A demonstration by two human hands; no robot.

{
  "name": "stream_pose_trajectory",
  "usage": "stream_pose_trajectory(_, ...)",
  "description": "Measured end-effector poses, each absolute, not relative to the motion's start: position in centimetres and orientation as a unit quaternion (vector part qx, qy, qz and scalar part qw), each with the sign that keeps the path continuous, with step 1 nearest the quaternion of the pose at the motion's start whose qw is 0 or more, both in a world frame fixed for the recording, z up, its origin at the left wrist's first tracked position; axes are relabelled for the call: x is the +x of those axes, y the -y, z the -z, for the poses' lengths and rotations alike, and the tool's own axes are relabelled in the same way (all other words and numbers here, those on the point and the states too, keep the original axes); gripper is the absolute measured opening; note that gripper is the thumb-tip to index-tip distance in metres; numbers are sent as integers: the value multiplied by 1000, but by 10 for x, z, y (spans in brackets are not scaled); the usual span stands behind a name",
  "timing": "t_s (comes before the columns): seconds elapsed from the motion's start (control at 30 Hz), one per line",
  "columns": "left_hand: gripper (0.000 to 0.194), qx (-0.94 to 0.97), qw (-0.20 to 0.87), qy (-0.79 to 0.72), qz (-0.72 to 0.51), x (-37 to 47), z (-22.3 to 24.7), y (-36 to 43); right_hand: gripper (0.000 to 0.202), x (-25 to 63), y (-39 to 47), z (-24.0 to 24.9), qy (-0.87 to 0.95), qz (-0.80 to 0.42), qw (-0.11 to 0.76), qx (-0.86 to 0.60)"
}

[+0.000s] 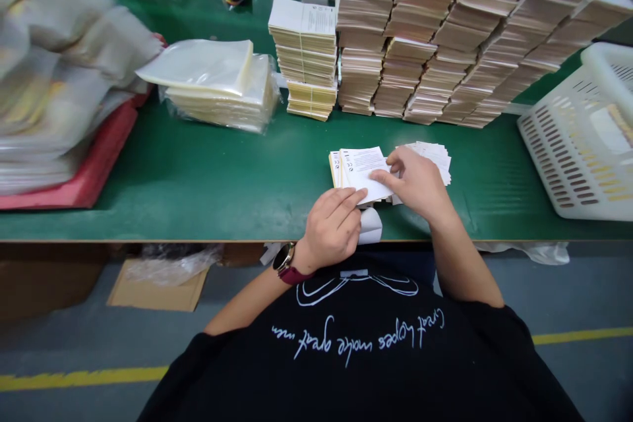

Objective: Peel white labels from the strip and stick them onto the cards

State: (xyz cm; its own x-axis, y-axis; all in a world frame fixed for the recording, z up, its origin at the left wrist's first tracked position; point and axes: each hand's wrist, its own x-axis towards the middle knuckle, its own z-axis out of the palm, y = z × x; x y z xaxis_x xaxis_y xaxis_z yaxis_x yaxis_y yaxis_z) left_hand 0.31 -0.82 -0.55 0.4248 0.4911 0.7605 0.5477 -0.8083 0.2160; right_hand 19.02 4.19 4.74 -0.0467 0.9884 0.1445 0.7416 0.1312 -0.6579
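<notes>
Printed white cards [363, 168] lie in a small overlapping pile near the front edge of the green table. My left hand [334, 224], with a watch on its wrist, has its fingers together on the lower edge of the top card. My right hand [413, 181] pinches the right side of that card between thumb and fingers. More white cards [438, 159] are fanned out behind my right hand, partly hidden by it. A curled white paper [370, 225] sits at the table edge below the pile.
Tall card stacks [366, 79] stand at the back, beside a banded stack [304, 46]. Plastic-wrapped sheets [217, 89] lie left of them. A white basket [573, 138] is at the right; bagged items [59, 79] on a red tray [106, 165] fill the left.
</notes>
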Motion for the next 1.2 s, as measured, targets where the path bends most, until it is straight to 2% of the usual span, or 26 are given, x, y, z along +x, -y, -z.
stream_pose_trajectory(0.1,13,-847,38,304,435,3,5,9,24,197,-48,-42,644,-336,333,-601)
stream_pose_trajectory(0.3,12,-850,51,308,424,5,5,8,17,194,-48,-36,622,-346,401,-577)
stream_pose_trajectory(0.53,11,-825,32,313,469,1,7,9,23,237,-34,-23,593,-166,482,-623)
stream_pose_trajectory(0.63,8,-801,5,322,504,-3,8,10,26,258,-27,-10,617,-108,383,-679)
stream_pose_trajectory(0.7,9,-795,-4,324,513,-3,6,11,20,261,-20,-6,628,-18,309,-714)
stream_pose_trajectory(0.73,9,-793,-6,324,516,-3,4,12,21,258,-14,-7,629,29,298,-718)
stream_pose_trajectory(0.8,11,-790,-13,323,520,-1,0,14,32,246,1,-14,642,69,338,-685)
stream_pose_trajectory(0.87,12,-788,-24,323,523,1,-6,15,34,229,18,-25,693,-7,400,-600)
stream_pose_trajectory(1.0,14,-788,-43,334,516,5,-13,17,16,198,43,-36,749,-238,441,-432)
stream_pose_trajectory(1.13,5,-774,-23,375,510,5,-13,16,12,189,46,-26,688,-294,506,-430)
stream_pose_trajectory(1.2,18,-778,15,367,509,3,-12,15,12,190,44,-21,674,-308,515,-432)
